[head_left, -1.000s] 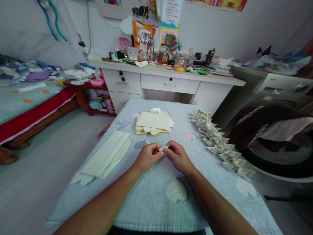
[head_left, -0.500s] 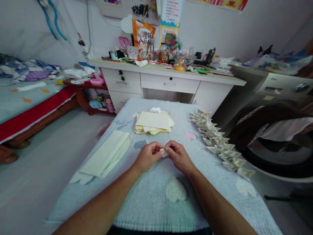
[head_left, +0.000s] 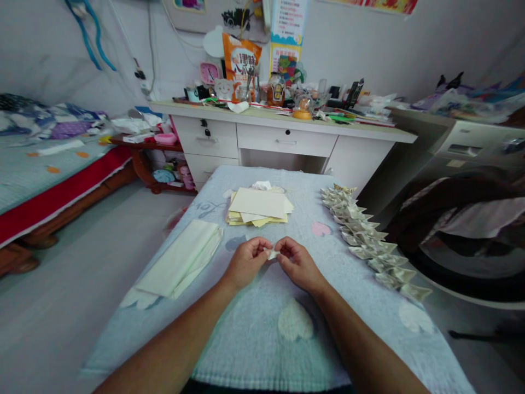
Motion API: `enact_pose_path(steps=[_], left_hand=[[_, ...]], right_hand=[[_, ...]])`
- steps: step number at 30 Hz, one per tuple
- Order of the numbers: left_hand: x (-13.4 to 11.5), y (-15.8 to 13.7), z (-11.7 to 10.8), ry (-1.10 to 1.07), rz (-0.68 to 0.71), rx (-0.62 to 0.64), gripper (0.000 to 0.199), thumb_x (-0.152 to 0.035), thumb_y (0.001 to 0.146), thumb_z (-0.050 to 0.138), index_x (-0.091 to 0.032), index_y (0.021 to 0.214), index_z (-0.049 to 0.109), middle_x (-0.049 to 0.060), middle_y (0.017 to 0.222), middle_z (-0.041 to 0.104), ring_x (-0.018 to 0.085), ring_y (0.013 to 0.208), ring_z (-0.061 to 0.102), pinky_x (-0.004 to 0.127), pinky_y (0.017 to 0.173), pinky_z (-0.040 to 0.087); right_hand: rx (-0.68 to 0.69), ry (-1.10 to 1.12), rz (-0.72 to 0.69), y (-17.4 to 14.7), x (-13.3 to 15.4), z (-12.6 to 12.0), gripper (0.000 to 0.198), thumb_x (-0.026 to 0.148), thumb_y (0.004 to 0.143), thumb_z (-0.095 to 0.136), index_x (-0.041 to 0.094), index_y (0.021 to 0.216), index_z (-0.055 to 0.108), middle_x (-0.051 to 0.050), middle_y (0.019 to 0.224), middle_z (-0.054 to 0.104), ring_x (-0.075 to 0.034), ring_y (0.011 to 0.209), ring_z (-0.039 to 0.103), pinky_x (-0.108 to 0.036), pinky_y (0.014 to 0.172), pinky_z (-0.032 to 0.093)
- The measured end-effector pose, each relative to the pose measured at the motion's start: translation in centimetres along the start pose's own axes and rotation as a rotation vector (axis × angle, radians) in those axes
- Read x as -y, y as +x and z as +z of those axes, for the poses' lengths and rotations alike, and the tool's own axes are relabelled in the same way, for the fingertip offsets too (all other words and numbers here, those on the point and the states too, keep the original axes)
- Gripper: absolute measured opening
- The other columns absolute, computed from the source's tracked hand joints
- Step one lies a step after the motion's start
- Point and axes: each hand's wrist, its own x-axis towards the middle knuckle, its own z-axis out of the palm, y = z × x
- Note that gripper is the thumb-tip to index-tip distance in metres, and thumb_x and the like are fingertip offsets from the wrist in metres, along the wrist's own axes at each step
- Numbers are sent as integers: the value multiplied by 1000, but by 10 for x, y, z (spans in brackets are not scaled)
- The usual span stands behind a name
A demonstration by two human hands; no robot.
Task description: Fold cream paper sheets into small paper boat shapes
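Between my fingertips, over the middle of the cloth-covered table, is a small folded piece of paper (head_left: 273,254), partly hidden by them. My left hand (head_left: 250,261) pinches its left side between thumb and fingers. On the other side my right hand (head_left: 298,264) holds its right edge, fingers bent and thumb tip close to the paper. Beyond my hands lies a stack of cream and yellow paper sheets (head_left: 259,202). A long row of folded paper boats (head_left: 361,235), nested into one another, runs along the table's right side.
Folded pale green sheets (head_left: 180,257) lie on the left of the blue tablecloth (head_left: 254,339). A crumpled white tissue (head_left: 261,185) sits behind the stack. Past the table stands a cluttered white desk (head_left: 287,139); a washing machine (head_left: 463,158) is at the right, a bed (head_left: 53,169) at the left.
My right fingers have lifted and loosened slightly, with the thumb drawn back from the paper. The left hand stays nearly in place. The view has shifted a little.
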Motion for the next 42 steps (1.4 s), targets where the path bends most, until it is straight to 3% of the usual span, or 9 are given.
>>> enact_pose_path(steps=[4,9,24,29,42], left_hand=[[-1,0,-3,13,-20,38,21,-21,73,57,-13,91,64,0,69,62,12,63,56,22,61,42],[4,-2,-7,168,63,91,30,-14,71,54,-15,99,64,0,72,62,13,68,59,23,65,44],[8,-2,-9,661,254,134,14,-24,80,61,-24,92,68,-1,72,66,16,66,59,24,63,37],[8,-3,-11,813,280,207,15,-27,86,56,-24,93,68,1,87,68,17,81,62,25,72,41],[12,2,-9,840,330,192,15,-20,84,58,-22,93,70,2,92,64,15,88,61,24,78,46]], right_hand=[[9,-132,-37,-1,2,-5,15,13,73,55,20,86,54,3,75,51,-13,69,47,-24,66,38],[18,-253,-69,0,-1,-11,16,12,75,57,20,89,56,0,83,57,-15,79,52,-27,75,40],[68,-556,-98,0,-12,-14,22,7,76,59,22,92,62,-1,86,64,-19,88,51,-33,84,34],[69,-707,-82,-1,-10,-12,24,7,76,60,23,93,66,-4,95,57,-20,93,46,-34,85,33],[133,-840,-85,0,-5,-16,16,6,78,60,19,85,64,-3,86,60,-18,85,48,-29,78,33]])
